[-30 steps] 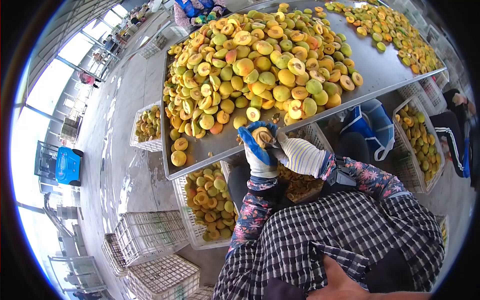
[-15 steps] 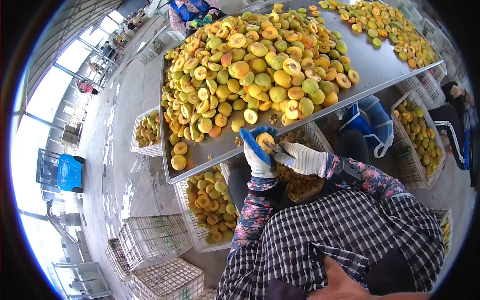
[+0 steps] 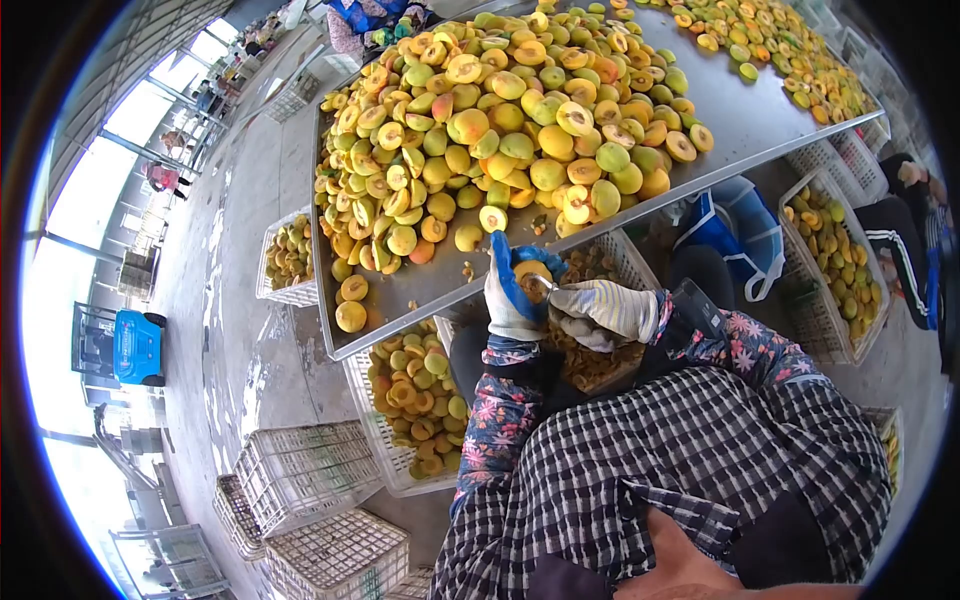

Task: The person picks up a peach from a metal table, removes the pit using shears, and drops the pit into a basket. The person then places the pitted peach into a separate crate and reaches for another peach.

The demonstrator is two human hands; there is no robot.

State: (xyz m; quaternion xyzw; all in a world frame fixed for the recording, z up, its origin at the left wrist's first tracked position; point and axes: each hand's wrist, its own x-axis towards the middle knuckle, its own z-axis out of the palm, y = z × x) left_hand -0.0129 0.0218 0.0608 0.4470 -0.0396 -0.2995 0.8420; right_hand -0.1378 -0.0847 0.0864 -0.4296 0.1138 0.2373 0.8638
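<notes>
Yellow-orange halved fruit [image 3: 531,272] sits cut face up in the left hand [image 3: 508,300], whose white glove with a blue palm is curled closed around it. It is held just off the near edge of the grey metal surface [image 3: 740,120]. The right hand [image 3: 605,308], in a striped knit glove, is closed on a thin metal tool [image 3: 545,286], and the tool's tip meets the fruit's centre.

Compared with half a second ago, the grip on the fruit is the same. Both hands have risen a little toward the near edge, and the right hand's fingers are tucked further under. The view has also tipped, so the heap shows higher up.

A large heap of yellow, green and orange whole and halved fruit [image 3: 500,130] covers the left half of the surface, up to its near and left edges. Two loose yellow fruits [image 3: 350,315] lie at the near left corner.

Below the hands a white plastic crate of brownish scraps [image 3: 590,365] stands under the near edge. Beside it to the left is a white crate of cut fruit [image 3: 410,400]. Another full crate [image 3: 830,260] and a blue-and-white bag [image 3: 740,230] lie to the right, near another person's dark striped trouser leg [image 3: 915,230]. Empty white crates [image 3: 300,470] stand on the wet floor.
</notes>
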